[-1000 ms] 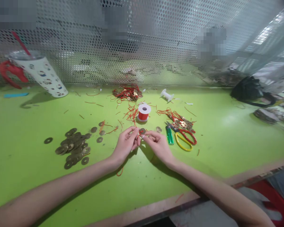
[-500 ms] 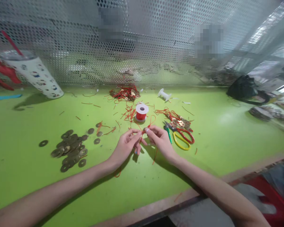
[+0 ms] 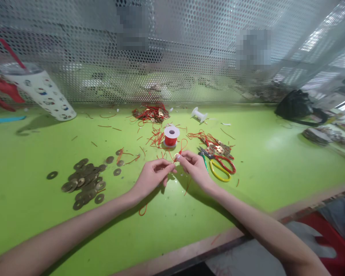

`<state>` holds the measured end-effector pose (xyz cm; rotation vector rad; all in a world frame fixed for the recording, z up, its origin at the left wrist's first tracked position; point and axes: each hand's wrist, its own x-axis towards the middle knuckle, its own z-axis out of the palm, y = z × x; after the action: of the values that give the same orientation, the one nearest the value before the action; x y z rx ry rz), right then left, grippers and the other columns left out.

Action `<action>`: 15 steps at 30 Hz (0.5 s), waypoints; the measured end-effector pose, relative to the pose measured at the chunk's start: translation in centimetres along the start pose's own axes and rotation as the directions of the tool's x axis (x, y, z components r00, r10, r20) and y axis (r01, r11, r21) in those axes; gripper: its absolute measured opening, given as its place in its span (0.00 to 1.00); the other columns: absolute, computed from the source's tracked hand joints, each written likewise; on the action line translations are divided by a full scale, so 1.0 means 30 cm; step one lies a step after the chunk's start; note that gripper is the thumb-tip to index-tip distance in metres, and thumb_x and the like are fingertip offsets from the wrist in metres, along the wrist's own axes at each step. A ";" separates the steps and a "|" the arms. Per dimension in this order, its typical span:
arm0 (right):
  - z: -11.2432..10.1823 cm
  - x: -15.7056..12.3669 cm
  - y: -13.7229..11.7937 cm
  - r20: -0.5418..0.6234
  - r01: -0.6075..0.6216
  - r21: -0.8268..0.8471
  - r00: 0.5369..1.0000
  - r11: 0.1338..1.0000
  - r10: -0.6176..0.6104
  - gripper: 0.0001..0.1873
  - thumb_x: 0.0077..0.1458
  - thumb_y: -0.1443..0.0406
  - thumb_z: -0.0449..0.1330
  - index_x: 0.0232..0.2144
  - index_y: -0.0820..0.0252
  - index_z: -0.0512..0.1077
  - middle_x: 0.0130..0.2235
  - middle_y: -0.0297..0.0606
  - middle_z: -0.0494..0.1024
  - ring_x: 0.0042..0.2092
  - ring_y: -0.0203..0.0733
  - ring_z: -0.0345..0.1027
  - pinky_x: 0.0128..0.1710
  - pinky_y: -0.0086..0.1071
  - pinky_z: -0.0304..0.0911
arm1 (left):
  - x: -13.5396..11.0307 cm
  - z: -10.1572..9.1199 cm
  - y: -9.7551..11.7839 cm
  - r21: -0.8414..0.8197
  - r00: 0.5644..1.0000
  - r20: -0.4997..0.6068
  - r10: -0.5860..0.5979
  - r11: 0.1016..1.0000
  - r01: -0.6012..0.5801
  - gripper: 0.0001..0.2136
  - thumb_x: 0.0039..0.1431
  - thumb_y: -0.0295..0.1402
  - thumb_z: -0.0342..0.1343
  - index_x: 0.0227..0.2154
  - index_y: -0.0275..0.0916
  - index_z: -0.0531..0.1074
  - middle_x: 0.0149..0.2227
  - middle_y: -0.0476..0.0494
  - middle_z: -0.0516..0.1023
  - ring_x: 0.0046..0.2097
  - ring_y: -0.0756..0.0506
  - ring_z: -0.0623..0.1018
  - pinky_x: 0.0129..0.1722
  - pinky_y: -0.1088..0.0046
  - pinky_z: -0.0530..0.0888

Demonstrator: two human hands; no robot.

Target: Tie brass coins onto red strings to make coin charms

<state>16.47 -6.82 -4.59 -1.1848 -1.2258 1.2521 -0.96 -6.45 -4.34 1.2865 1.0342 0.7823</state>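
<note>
just beyond pinched cord (image 3: 182, 149): spool (image 3: 171, 136), scissors (image 3: 220, 165)

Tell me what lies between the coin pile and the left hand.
In the head view, loose coins and red cord scraps lie between the coin pile and the left hand.

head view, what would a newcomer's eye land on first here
Mid-table, the left hand and right hand meet fingertip to fingertip, pinching a thin red cord just in front of a red thread spool. To the left, a pile of holed brass coins stands out on the bright green table. Yellow and red scissors lie right of the hands.
</note>
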 end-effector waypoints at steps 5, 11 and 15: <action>0.001 0.000 0.007 0.000 -0.007 0.011 1.000 1.000 0.007 0.21 0.55 0.48 0.66 0.29 0.60 0.73 0.22 0.27 0.65 0.23 0.30 0.52 0.23 0.30 0.48 | 0.009 -0.005 -0.020 0.060 0.998 -0.038 0.056 0.997 -0.054 0.12 0.58 0.41 0.63 0.33 0.36 0.79 0.24 0.50 0.76 0.21 0.54 0.67 0.22 0.77 0.64; -0.004 0.000 0.012 0.005 -0.027 0.028 1.000 0.999 0.027 0.21 0.55 0.48 0.66 0.29 0.60 0.73 0.22 0.27 0.64 0.22 0.30 0.51 0.22 0.30 0.47 | 0.006 -0.007 -0.025 0.128 0.995 -0.078 0.061 0.991 -0.051 0.13 0.56 0.42 0.65 0.36 0.37 0.79 0.31 0.47 0.80 0.23 0.52 0.70 0.25 0.76 0.67; -0.004 0.001 0.018 0.009 -0.025 0.016 1.000 1.000 0.025 0.21 0.55 0.48 0.66 0.30 0.60 0.74 0.22 0.27 0.64 0.22 0.30 0.51 0.22 0.30 0.47 | 0.004 -0.004 -0.017 0.139 0.988 -0.094 0.122 0.984 -0.108 0.13 0.55 0.41 0.66 0.38 0.38 0.78 0.37 0.45 0.82 0.26 0.51 0.74 0.27 0.75 0.70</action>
<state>16.58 -6.78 -5.12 -1.1879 -1.2086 1.2841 -1.08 -6.38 -4.85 1.4431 1.1169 0.8870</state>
